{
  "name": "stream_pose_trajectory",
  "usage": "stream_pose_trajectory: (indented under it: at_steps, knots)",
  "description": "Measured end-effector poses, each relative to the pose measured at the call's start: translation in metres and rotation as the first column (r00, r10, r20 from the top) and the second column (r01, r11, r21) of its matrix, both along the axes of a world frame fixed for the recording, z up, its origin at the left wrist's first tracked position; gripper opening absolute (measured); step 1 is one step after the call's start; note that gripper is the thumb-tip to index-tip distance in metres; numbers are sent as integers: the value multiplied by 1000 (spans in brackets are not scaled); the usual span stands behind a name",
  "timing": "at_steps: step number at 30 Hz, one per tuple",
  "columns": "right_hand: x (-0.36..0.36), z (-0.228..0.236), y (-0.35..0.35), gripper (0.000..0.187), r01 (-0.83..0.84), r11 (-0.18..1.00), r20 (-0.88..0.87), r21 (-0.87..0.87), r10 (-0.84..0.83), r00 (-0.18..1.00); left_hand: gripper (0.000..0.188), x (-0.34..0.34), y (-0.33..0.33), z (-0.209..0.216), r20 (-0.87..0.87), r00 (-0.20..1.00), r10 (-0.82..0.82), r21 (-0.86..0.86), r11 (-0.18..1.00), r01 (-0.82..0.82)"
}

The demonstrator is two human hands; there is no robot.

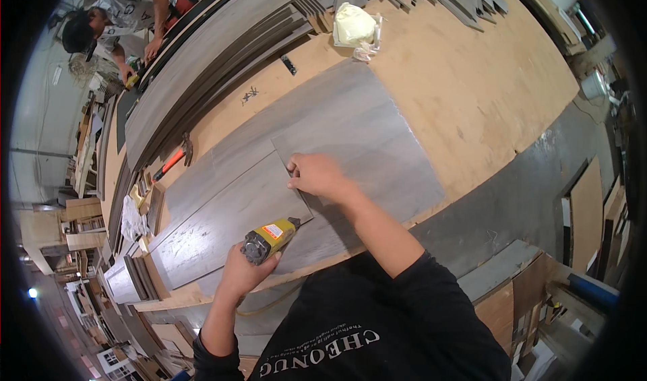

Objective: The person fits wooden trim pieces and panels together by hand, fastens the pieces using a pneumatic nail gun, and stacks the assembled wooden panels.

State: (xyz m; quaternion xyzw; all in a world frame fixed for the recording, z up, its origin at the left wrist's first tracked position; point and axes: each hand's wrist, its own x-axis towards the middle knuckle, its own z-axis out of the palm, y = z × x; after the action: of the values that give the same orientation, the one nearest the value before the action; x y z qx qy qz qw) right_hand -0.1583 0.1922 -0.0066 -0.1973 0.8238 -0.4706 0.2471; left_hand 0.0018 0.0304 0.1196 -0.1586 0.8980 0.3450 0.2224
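Observation:
My left hand (244, 272) is wrapped round a yellow and black nail gun (271, 239). Its nose points right, close to the lower end of a thin grey strip (306, 207). That strip lies along the short edge of a raised grey wood-grain panel (232, 212). At the strip's upper part, my right hand (317, 175) has its fingers pinched together on it. Underneath is a larger grey wood-grain board (371, 132), lying flat on the tan workbench (485, 78).
A hammer (174, 160) with an orange handle lies at the left, beside stacked long grey strips (202, 64). Small dark pieces (249, 96) and a white container with a yellowish bag (355, 27) are farther back. Another person (128, 17) works at the far left.

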Motion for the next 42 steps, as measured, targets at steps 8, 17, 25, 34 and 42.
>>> stream_pose_trajectory:
  at_steps: [8,17,25,34,42]
  knots:
    - [-2,-3,0,36,1,1000,44,-8,-1,999,34,0,-2,1,79,997,-24,-44,999,28]
    - [-8,-8,-5,39,-26,1000,58,9,25,998,32,-3,0,6,-21,983,-185,-134,974,181]
    - [-9,-8,-1,39,-30,999,58,-38,32,998,33,-21,6,6,-8,991,-136,-112,985,134]
    - [-11,-11,5,33,-9,992,45,-128,15,999,36,-29,-9,7,-67,993,-96,30,995,98]
    - [26,-5,11,40,219,972,-403,-85,-235,884,29,-88,-29,29,-72,997,30,3,1000,-30]
